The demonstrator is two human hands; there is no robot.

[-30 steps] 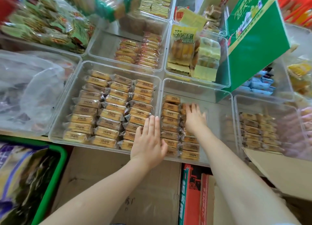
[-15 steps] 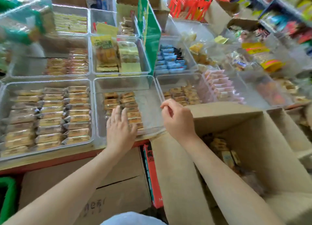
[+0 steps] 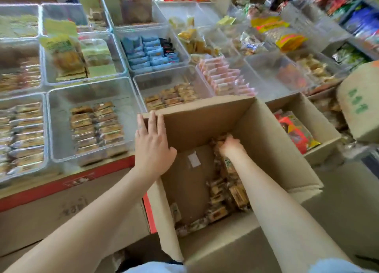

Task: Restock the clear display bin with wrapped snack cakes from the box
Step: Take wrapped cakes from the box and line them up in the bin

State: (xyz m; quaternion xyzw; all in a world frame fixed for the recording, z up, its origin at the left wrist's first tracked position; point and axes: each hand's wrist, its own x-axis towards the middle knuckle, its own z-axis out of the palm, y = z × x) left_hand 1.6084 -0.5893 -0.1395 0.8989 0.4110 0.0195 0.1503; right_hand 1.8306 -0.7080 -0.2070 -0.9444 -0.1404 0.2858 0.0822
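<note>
The clear display bin sits on the shelf at the left and holds two rows of wrapped snack cakes. Its right part is bare. The open cardboard box stands right of it, with loose wrapped cakes lying along its bottom right side. My left hand rests flat on the box's left wall near the far corner, fingers straight and thumb spread over the edge. My right hand is deep inside the box, fingers curled around some cakes at the far wall.
Other clear bins of snacks surround the display bin: brown cakes, pink packs, blue packs. A second open box with red packets stands at the right, and closed cartons sit under the red shelf edge.
The view swung right from the bin to the box. My right hand left the bin and reached down into the box. My left hand moved from the bin's front onto the box wall.
</note>
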